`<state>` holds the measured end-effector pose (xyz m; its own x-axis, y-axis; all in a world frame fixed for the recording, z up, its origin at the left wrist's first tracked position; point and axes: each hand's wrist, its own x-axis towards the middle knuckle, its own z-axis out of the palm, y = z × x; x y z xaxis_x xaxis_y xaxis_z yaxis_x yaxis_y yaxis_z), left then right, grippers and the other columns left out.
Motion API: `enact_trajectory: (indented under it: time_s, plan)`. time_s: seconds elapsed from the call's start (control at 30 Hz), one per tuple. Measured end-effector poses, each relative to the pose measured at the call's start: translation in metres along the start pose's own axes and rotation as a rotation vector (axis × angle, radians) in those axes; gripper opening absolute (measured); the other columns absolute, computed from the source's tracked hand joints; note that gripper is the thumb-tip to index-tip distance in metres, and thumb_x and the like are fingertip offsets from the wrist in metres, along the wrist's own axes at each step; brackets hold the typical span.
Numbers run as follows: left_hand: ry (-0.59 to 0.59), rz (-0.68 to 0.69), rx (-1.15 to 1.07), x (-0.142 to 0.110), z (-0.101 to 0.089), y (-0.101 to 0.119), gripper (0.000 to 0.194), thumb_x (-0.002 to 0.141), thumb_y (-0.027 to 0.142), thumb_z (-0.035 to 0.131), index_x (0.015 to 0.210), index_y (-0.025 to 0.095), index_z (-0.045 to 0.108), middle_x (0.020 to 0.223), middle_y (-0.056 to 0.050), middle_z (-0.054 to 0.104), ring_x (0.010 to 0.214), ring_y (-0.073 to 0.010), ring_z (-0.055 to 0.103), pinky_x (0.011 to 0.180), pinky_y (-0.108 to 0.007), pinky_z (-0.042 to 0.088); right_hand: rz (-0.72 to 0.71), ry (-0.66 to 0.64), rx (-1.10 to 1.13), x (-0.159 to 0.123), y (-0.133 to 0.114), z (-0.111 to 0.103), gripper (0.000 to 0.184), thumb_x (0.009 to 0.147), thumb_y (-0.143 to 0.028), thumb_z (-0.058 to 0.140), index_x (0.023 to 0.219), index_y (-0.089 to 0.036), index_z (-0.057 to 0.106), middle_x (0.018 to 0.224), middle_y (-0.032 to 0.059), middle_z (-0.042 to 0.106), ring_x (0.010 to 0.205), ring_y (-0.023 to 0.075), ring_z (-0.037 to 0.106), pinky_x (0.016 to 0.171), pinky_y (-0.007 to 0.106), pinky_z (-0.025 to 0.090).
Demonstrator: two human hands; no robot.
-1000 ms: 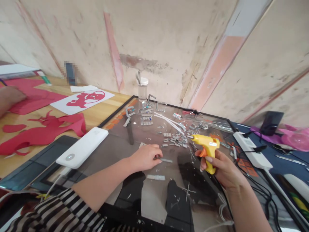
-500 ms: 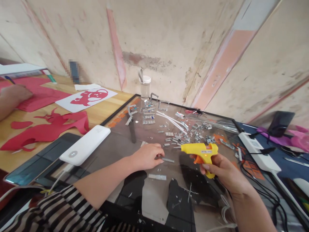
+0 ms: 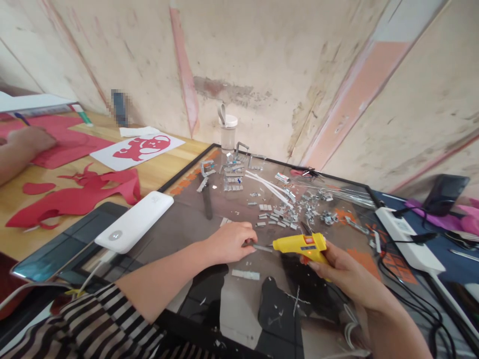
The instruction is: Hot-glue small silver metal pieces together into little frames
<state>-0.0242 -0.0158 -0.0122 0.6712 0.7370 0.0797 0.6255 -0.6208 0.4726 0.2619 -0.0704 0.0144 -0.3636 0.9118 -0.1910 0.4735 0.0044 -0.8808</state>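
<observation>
Pinching a small grey strip (image 3: 261, 247) against the glass sheet (image 3: 179, 224) on the desk, the left hand (image 3: 229, 243) has its fingers closed on the strip's left end, which they hide. The right hand (image 3: 339, 271) grips a yellow glue gun (image 3: 299, 244), its handle and trigger covered, nozzle just right of the strip. More grey pieces (image 3: 277, 209) lie scattered farther off, too small to make out.

White power bank (image 3: 133, 222), red paper cutouts (image 3: 75, 194)
</observation>
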Motion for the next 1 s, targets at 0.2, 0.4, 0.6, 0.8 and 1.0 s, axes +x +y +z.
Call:
enact_trajectory:
  time_s: [0.2,0.4,0.6,0.8,1.0]
  plan:
    - [-0.002,-0.001,0.006,-0.0006,-0.0003,0.0008,0.012,0.079,0.026,0.059,0.088,0.020,0.064,0.087,-0.001,0.061,0.072,-0.0135,0.059,0.065,-0.024,0.041,-0.029,0.005,-0.066,0.0027,-0.0035,0.0025,0.033,0.082,-0.039,0.057,0.109,-0.019,0.055,0.100,0.0068,0.065,0.090,0.0218,0.059,0.082,0.033,0.048]
    - [-0.004,-0.001,0.006,-0.0002,-0.0004,0.0013,0.013,0.079,0.026,0.058,0.088,0.021,0.064,0.086,-0.001,0.061,0.073,-0.0136,0.059,0.065,-0.024,0.040,-0.036,0.006,-0.090,0.0042,-0.0031,0.0040,0.030,0.083,-0.038,0.056,0.107,-0.019,0.055,0.095,0.0053,0.064,0.088,0.0208,0.058,0.081,0.031,0.048]
    - [-0.010,-0.004,-0.002,-0.0003,-0.0021,0.0030,0.012,0.078,0.024,0.059,0.088,0.020,0.064,0.086,0.000,0.061,0.072,-0.0133,0.059,0.064,-0.023,0.040,-0.042,0.005,-0.115,0.0048,-0.0058,0.0055,0.027,0.082,-0.038,0.056,0.101,-0.019,0.058,0.089,0.0044,0.063,0.082,0.0197,0.058,0.077,0.030,0.049]
    - [-0.017,-0.006,0.003,0.0000,-0.0008,0.0030,0.013,0.079,0.025,0.058,0.089,0.021,0.065,0.086,-0.001,0.061,0.074,-0.0140,0.059,0.065,-0.024,0.040,-0.042,0.026,-0.105,0.0056,-0.0051,0.0059,0.031,0.080,-0.038,0.058,0.104,-0.019,0.059,0.090,0.0046,0.065,0.082,0.0203,0.059,0.076,0.031,0.050]
    - [-0.007,0.001,0.011,0.0003,0.0001,0.0024,0.012,0.079,0.025,0.058,0.088,0.020,0.065,0.086,-0.001,0.061,0.073,-0.0138,0.059,0.065,-0.024,0.041,-0.034,0.020,-0.119,0.0065,-0.0034,0.0053,0.032,0.080,-0.040,0.057,0.106,-0.020,0.059,0.091,0.0050,0.065,0.084,0.0213,0.059,0.079,0.032,0.049]
